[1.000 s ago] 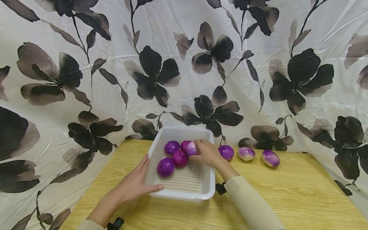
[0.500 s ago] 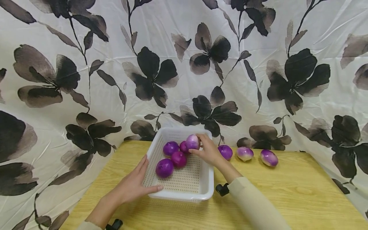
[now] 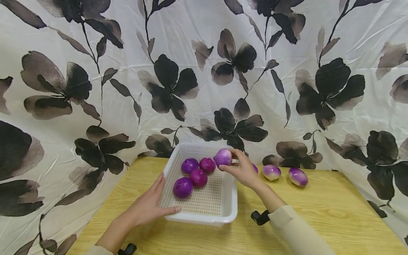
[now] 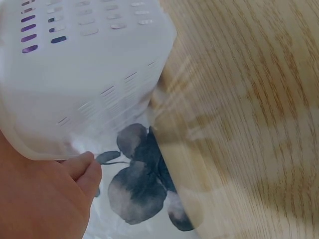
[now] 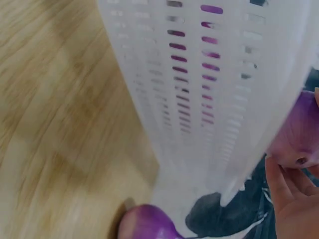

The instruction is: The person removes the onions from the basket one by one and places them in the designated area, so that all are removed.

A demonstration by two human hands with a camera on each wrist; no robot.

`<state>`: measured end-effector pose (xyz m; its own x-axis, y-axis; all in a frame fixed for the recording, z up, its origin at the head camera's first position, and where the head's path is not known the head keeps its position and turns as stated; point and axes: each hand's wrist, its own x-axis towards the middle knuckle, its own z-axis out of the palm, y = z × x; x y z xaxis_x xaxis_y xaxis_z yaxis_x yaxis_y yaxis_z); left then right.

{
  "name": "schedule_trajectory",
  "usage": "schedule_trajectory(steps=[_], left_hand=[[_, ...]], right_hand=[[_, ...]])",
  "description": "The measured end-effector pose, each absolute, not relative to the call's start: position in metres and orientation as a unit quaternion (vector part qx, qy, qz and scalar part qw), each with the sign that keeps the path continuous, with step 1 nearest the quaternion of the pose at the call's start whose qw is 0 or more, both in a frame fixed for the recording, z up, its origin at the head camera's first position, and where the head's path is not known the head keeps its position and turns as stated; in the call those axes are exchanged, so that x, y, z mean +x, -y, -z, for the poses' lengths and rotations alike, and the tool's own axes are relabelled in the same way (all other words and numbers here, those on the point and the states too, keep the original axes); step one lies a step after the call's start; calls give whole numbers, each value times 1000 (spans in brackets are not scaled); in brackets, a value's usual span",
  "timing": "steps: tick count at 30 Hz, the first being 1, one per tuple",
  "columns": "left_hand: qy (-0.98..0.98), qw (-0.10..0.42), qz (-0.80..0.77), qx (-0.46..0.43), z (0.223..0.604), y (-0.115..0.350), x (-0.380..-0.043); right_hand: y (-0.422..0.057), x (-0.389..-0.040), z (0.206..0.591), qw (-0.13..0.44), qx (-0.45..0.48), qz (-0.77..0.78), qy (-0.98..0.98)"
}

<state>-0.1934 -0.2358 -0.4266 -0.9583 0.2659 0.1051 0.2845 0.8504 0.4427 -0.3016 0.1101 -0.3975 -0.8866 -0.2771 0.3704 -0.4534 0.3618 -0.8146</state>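
My right hand (image 3: pixel 247 173) pinches a pale purple onion (image 3: pixel 222 158) between thumb and fingers, raised over the right part of a white perforated basket (image 3: pixel 207 219). In the right wrist view the same onion (image 5: pixel 299 134) shows a dark spot at its end, above the basket's wall (image 5: pixel 234 99). At the basket's near left corner, my left hand (image 3: pixel 145 205) holds the rim, thumb along the front and fingers against the left side. Inside the basket lie several purple onions, among them a magenta one (image 3: pixel 199 178) and a darker one (image 3: pixel 183 187).
Right of the basket, a white-and-purple onion (image 3: pixel 271 172) and another onion (image 3: pixel 298 177) lie on the wooden table (image 3: pixel 318 212). A further onion (image 3: pixel 255 168) is mostly hidden behind my right hand. A floral cloth (image 3: pixel 204 88) hangs behind.
My right hand has lifted the pale purple onion from among the others and moved it up and to the right. The left hand has stayed at the basket's corner.
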Motion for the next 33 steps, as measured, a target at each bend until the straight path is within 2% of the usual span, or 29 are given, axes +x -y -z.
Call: schedule_trajectory(steps=[10, 19, 33], left_hand=[[962, 21, 230, -143, 427, 237, -195], [964, 23, 225, -141, 428, 236, -193], [964, 18, 225, -138, 426, 235, -193]], right_hand=[[-141, -293, 400, 58, 195, -545, 814], [-157, -288, 409, 37, 210, -575, 790], [-179, -278, 416, 62, 190, -552, 809]])
